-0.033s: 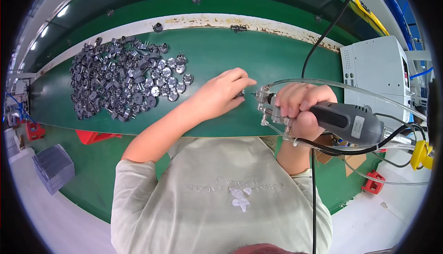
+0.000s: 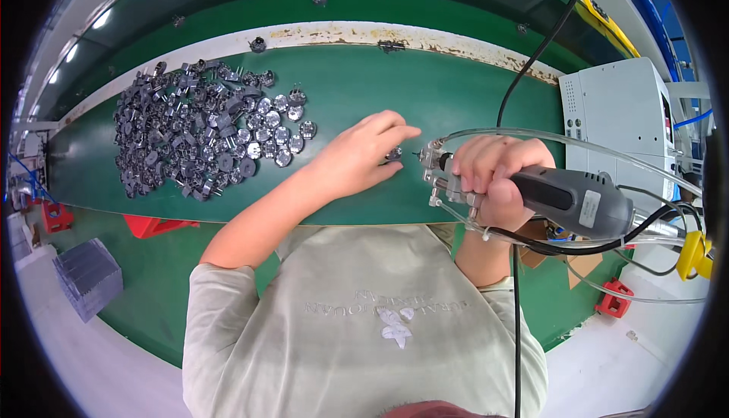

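Over the green bench top (image 2: pixel 456 76) my left hand (image 2: pixel 364 152) is closed, with thumb and index finger round a small round dark part (image 2: pixel 394 154). The fingers hide much of that part. My right hand (image 2: pixel 492 171) grips a grey and black handheld power screwdriver (image 2: pixel 573 199) with metal fittings and clear tubes at its front. The tool lies almost level, and its thin tip points left at the small part, a short gap apart from it. Left of my left forearm spreads a heap of similar round dark parts (image 2: pixel 186 126) with metal pins, several with shiny faces turned up.
A pale ledge (image 2: pixel 326 34) runs along the back, with a few of the same parts on and beyond it. At the right stands a light grey machine box (image 2: pixel 616 107). A black cable (image 2: pixel 535 57) hangs down behind the screwdriver. Red stools (image 2: pixel 615 298) stand below.
The small part at my left fingertips shows slightly more. Both hands and the screwdriver stay in nearly the same place.
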`<state>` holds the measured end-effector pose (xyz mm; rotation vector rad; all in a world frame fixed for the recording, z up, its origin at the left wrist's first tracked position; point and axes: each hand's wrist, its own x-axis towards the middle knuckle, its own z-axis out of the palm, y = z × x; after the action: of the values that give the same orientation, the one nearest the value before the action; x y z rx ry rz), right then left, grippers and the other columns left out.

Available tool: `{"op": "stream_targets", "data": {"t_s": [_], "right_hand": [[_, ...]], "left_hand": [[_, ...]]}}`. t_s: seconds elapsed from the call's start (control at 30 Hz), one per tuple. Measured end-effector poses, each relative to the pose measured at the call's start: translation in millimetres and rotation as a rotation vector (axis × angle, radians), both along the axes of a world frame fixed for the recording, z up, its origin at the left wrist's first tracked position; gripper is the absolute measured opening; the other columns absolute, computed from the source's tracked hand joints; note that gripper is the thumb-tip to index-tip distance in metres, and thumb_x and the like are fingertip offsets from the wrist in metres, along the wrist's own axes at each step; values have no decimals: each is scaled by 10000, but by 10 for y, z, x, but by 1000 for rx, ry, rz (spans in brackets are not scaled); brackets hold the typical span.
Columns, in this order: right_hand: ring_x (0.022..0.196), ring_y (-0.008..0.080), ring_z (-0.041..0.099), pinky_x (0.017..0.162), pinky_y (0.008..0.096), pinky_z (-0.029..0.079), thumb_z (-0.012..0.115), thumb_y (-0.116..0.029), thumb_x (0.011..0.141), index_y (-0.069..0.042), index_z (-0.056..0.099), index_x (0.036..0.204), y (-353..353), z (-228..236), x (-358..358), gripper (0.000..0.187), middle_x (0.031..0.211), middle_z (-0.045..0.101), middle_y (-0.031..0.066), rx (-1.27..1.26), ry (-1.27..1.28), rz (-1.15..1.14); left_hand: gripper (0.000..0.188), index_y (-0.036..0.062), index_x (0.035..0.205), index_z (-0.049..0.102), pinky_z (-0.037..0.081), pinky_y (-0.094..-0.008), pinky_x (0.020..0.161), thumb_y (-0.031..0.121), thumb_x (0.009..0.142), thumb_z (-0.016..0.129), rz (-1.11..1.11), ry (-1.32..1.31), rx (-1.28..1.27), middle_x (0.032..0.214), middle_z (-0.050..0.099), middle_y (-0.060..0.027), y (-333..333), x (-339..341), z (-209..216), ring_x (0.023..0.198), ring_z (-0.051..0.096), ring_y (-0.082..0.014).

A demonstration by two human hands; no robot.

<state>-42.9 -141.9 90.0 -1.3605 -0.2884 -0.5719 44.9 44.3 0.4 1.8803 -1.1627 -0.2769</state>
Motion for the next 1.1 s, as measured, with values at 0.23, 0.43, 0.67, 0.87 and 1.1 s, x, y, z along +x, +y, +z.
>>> {"op": "stream_targets", "data": {"t_s": [0.23,0.43,0.67,0.87,1.1], "right_hand": [[533,182,538,579,395,527,700,-190,944,-64,511,894,56,-50,90,233,643,550,52,3,-13,40],[552,180,550,590,391,539,732,-169,930,-58,514,907,74,-113,166,246,661,567,57,30,-28,81],[584,167,553,622,387,552,784,-96,913,-51,512,924,67,-137,179,276,693,587,58,37,-43,122],[562,199,554,625,420,545,699,-227,938,-64,514,932,64,-89,127,246,672,555,65,-13,8,109],[563,198,551,626,423,543,694,-233,939,-67,511,940,58,-84,136,246,675,552,64,-47,17,96]], "left_hand": [[371,48,1118,684,548,-433,869,160,790,816,78,-27,106,1055,611,-113,132,54,-28,1006,646,-332],[273,31,1034,698,552,-431,851,167,818,794,59,-37,78,1002,621,-105,136,67,-45,986,653,-321],[268,31,1037,699,554,-435,861,171,826,787,61,-34,87,1009,627,-102,134,66,-50,1003,657,-320],[263,31,1033,700,552,-433,858,161,822,788,63,-21,93,1005,629,-104,135,75,-49,1002,657,-321],[264,29,1026,701,553,-433,861,159,816,793,63,-23,90,1007,632,-108,131,76,-48,998,658,-322]]}}
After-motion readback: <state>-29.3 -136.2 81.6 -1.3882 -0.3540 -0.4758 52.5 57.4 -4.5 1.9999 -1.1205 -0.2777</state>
